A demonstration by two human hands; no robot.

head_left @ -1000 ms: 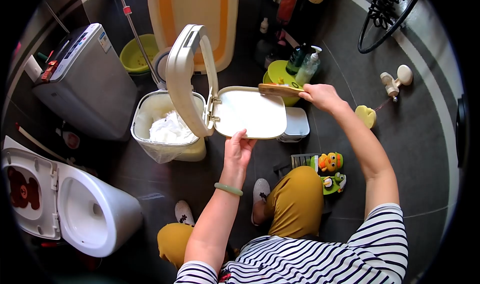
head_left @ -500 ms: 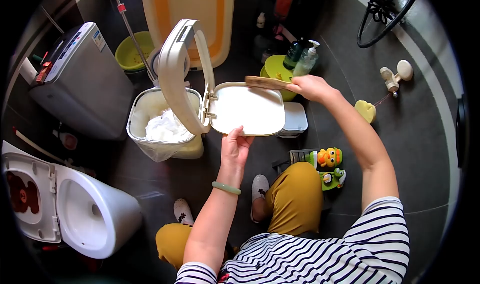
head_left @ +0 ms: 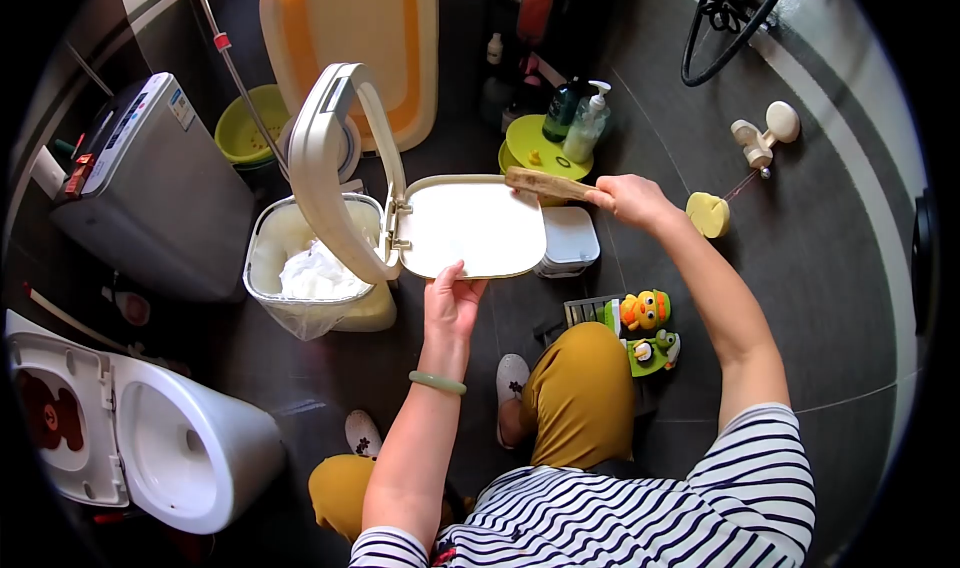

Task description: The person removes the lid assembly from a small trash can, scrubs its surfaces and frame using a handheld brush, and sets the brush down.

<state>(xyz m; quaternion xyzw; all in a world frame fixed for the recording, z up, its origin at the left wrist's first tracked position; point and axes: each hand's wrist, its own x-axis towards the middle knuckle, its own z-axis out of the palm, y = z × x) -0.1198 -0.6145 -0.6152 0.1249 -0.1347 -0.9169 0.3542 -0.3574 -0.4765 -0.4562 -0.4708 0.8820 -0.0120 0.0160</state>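
Observation:
My left hand (head_left: 453,310) grips the near edge of a white trash can lid (head_left: 470,230), thumb on top and fingers underneath. The lid is swung out flat to the right on its hinge, and its cream rim frame (head_left: 322,158) stands upright beside it. My right hand (head_left: 634,203) is closed round the handle of a wooden brush (head_left: 550,182), whose head is over the lid's far right corner; its bristles cannot be made out. Left of the lid is the trash can (head_left: 262,268), lined with a clear bag and holding crumpled white paper (head_left: 320,271).
A white toilet (head_left: 205,438) with its lid up is at lower left, below a grey washing machine (head_left: 165,198). Pump bottles (head_left: 588,133) stand on a green stool (head_left: 530,138). Near my knee are a lidded box (head_left: 570,240) and toy-like slippers (head_left: 645,311).
The whole view has shifted, so most things appear slightly left and lower. The brush has tilted, with its hand end now lower than its head. Both hands keep their grips.

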